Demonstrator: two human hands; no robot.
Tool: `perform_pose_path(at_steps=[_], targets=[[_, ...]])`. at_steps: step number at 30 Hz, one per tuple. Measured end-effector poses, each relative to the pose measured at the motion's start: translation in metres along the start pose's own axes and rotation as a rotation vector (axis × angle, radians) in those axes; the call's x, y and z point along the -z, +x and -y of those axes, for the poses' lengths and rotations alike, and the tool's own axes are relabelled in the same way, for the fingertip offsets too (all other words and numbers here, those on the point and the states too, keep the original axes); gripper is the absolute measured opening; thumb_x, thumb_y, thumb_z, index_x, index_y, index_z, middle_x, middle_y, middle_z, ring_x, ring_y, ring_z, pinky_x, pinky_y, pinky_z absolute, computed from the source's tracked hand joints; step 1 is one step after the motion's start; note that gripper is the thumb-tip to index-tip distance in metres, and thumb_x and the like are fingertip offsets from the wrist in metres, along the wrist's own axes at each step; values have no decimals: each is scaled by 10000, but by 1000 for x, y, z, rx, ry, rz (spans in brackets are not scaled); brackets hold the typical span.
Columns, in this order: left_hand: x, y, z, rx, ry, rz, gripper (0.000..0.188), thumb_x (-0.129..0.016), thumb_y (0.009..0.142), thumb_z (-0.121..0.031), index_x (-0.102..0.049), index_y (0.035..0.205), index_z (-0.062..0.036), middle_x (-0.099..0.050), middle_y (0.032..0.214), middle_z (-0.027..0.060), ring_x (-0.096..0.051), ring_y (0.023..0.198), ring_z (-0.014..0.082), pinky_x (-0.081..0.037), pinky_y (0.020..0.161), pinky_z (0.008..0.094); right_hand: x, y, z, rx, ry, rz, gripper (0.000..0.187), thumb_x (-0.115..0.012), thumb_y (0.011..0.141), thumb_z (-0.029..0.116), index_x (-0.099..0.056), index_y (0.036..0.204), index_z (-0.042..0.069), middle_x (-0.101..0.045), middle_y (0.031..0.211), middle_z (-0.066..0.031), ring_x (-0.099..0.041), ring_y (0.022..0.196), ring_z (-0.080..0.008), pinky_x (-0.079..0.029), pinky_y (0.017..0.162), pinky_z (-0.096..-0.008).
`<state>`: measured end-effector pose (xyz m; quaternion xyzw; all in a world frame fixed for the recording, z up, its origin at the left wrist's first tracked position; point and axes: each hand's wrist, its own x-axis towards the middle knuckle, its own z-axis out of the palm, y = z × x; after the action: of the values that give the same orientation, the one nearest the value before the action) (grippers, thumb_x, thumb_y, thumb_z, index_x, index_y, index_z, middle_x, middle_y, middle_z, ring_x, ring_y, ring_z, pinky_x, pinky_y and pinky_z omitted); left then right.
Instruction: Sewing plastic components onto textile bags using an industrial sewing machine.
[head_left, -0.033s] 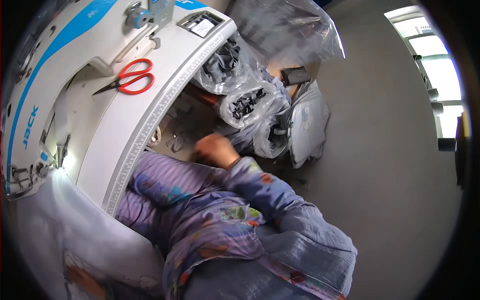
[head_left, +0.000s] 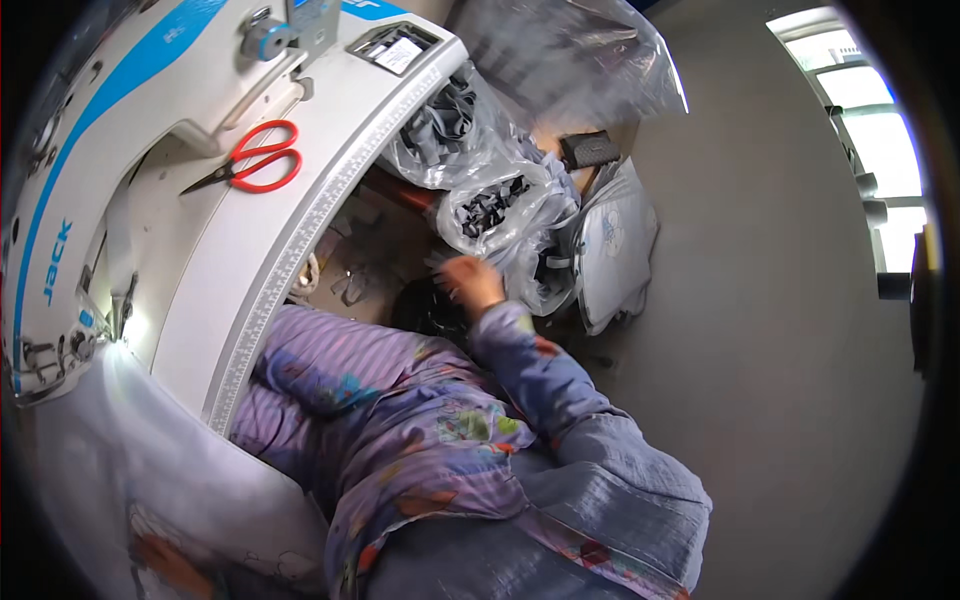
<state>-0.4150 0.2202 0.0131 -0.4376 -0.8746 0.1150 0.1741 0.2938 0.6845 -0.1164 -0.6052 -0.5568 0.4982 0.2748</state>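
Observation:
My right hand [head_left: 468, 284] reaches down past the table's right edge, in a blue sleeve. It is at the mouth of a clear plastic bag [head_left: 490, 205] full of small dark pieces, beside a dark heap [head_left: 425, 310] below the table. Its fingers are blurred, and whether they hold anything is unclear. My left hand is out of view. My lap in purple patterned cloth [head_left: 400, 420] fills the lower middle.
A white sewing machine [head_left: 100, 150] with a blue stripe stands on a white table [head_left: 300, 230] that has a ruler along its edge. Red scissors [head_left: 255, 160] lie on it. White fabric [head_left: 150, 470] hangs at the lower left. More plastic bags [head_left: 440, 120], a white printed bag [head_left: 615, 245] and grey floor [head_left: 780, 350] lie to the right.
My right hand has shifted slightly to the right, toward the clear bag. Nothing else has moved.

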Motion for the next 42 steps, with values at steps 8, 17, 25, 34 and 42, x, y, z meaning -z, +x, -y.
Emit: perform_pose_path(at_steps=[8, 17, 25, 34, 42], targets=[[76, 21, -81, 177, -385, -41, 429, -520, 1115, -274, -603, 1421, 15, -594, 1445, 228, -575, 1317, 378, -453, 1139, 428, 174, 29, -266, -595, -647, -545, 655, -728, 891, 253, -511, 1491, 102, -633, 1299, -282, -628, 1210, -435, -541, 1012, -467], [128, 44, -153, 172, -454, -52, 409, -550, 1099, -266, -638, 1353, 42, -639, 1358, 260, -616, 1254, 393, -476, 1119, 424, 157, 38, -190, -468, -693, -416, 329, -733, 861, 298, -771, 1116, 93, -766, 1020, -206, -731, 1033, -407, -564, 923, -504], [104, 51, -125, 86, -483, 13, 424, -551, 1098, -271, -658, 1320, 75, -633, 1372, 254, -603, 1260, 397, -456, 1108, 436, 204, -3, -199, -505, 339, -629, 331, -737, 993, 360, -758, 1194, 99, -714, 881, -4, -671, 689, -119, -503, 531, -284], [95, 43, -106, 119, -469, 28, 415, -512, 1120, -263, -640, 1387, 28, -597, 1451, 228, -559, 1329, 382, -416, 1146, 430, 207, -17, -186, -351, 807, -738, 146, -766, 982, 276, -732, 1090, 184, -633, 930, 78, -576, 931, -87, -490, 815, -320], [109, 41, -116, 168, -570, 24, 397, -508, 1125, -246, -646, 1381, 24, -619, 1426, 222, -595, 1289, 360, -451, 1129, 403, 210, -18, -159, -242, 985, -879, 175, -715, 1010, 337, -691, 1097, 186, -627, 1042, 76, -560, 1041, -103, -467, 915, -371]])
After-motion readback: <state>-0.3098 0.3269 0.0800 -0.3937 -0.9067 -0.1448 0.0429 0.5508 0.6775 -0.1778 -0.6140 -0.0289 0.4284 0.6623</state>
